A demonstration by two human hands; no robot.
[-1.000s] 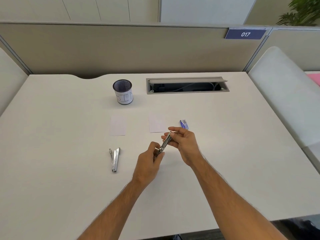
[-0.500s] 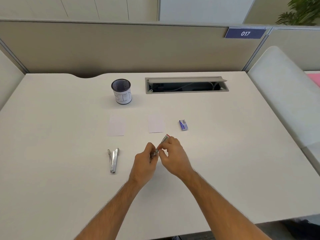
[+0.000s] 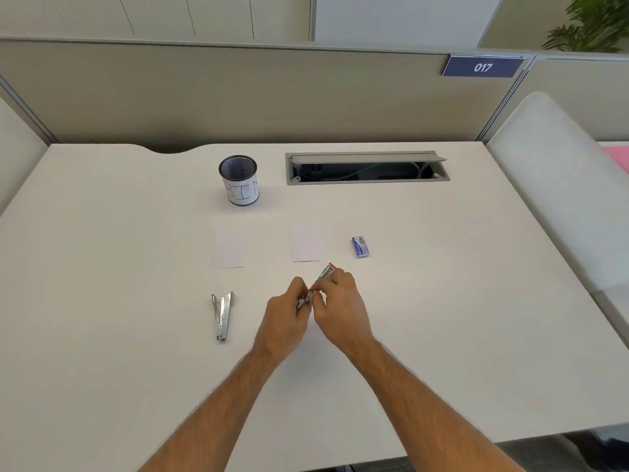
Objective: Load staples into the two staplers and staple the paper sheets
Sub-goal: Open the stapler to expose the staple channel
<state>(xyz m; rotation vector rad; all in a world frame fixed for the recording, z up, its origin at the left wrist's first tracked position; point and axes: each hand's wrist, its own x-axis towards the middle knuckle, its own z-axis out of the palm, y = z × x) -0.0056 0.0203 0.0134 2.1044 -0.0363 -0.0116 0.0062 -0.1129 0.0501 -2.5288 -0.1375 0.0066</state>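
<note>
We record a white desk [image 3: 102, 301] holding the following.

Item one: a small metal stapler with a red tip [image 3: 325, 274], held above the middle of the desk, tilted with its red end pointing toward the far edge. Our right hand [image 3: 340, 308] has its fingers curled round the upper part; our left hand [image 3: 289, 315] pinches the lower metal end between thumb and fingertips. We cannot tell whether the staple channel is open.

Item two: a second metal stapler [image 3: 223, 316], lying splayed open on the desk, left of our hands and nearer the left edge than they are, touched by neither.

Items three and four: two small paper sheets, flat, side by side and apart. The left sheet [image 3: 229, 248] lies beyond the open stapler; the right sheet [image 3: 306, 243] lies just beyond the held stapler.

Item five: a small blue staple box [image 3: 360, 247], right of the right sheet, toward the right edge.

Item six: a black mesh cup with a paper label reading BIN [image 3: 240, 180], upright near the far edge.

Item seven: a cable tray with its flap raised [image 3: 367, 166], set into the desk along the far edge, right of the cup.

Item eight: a partition sign numbered 017 [image 3: 482, 67], beyond the far right corner.
</note>
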